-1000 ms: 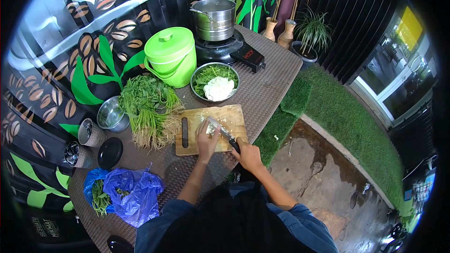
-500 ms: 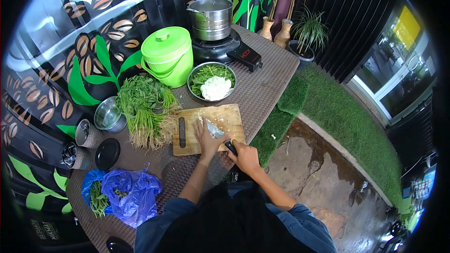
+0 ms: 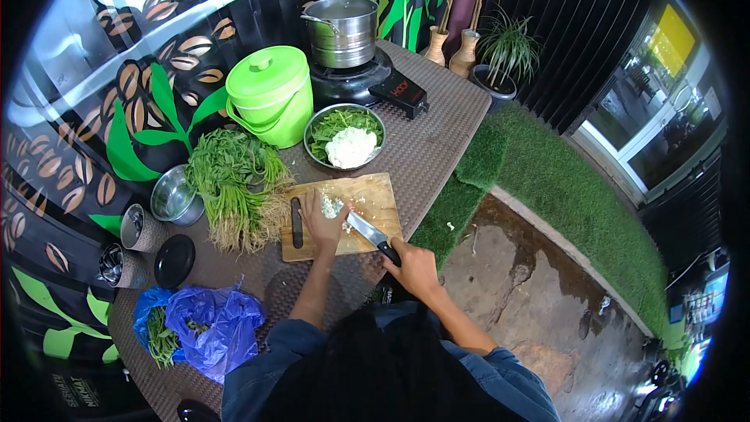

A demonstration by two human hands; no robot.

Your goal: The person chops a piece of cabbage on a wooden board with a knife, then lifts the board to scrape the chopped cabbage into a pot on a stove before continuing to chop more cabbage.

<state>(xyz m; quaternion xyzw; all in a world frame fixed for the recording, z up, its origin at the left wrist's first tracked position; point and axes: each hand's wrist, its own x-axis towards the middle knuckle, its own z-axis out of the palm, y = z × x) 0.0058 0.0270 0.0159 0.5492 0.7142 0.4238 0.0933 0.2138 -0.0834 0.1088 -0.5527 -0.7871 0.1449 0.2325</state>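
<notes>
2 hands at the cutting board (image 3: 379, 199) on the worktop (image 3: 433, 133). Right hand (image 3: 414, 270) wrapped tight round the knife (image 3: 366, 230) handle, blade over board. Left hand (image 3: 322, 225) spread wide over chopped white bits (image 3: 333, 205), nothing visibly gripped, thumb by blade tip.

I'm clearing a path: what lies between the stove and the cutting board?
The bowl, holding greens, sits between stove and cutting board, in the head view.

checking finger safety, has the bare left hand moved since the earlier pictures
Yes: the left hand has shifted leftward across the tan rectangular wooden board, closer to its handle slot.
</notes>
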